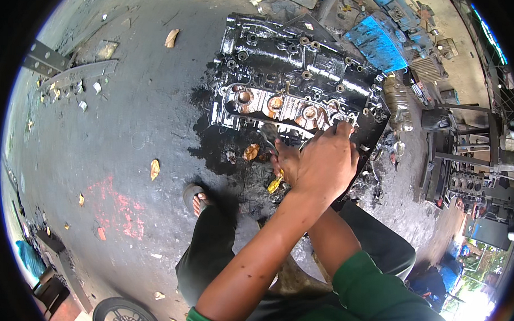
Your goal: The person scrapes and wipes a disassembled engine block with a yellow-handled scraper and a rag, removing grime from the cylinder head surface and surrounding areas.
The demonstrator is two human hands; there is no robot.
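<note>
A wet, black engine block (283,51) lies on its side on the floor in front of me. Along its near side runs a bare metal face (276,104) with several round, rusty openings. My arms cross. On top, my left hand (330,160) reaches to the block's near right corner, its fingers bent down onto the edge. Beneath it, my right hand (288,161) is closed around a brush-like tool (269,132), whose dark end touches the block's near edge. The left wrist hides part of the right hand. A bright yellow piece (275,182) shows just below the right hand.
A blue metal box (380,43) and machinery stand beyond the block at the right. Metal racks with engine parts (465,182) line the right side. Dry leaves (155,169) dot the dark floor. My sandalled foot (196,201) is near; a wheel (124,313) lies at lower left.
</note>
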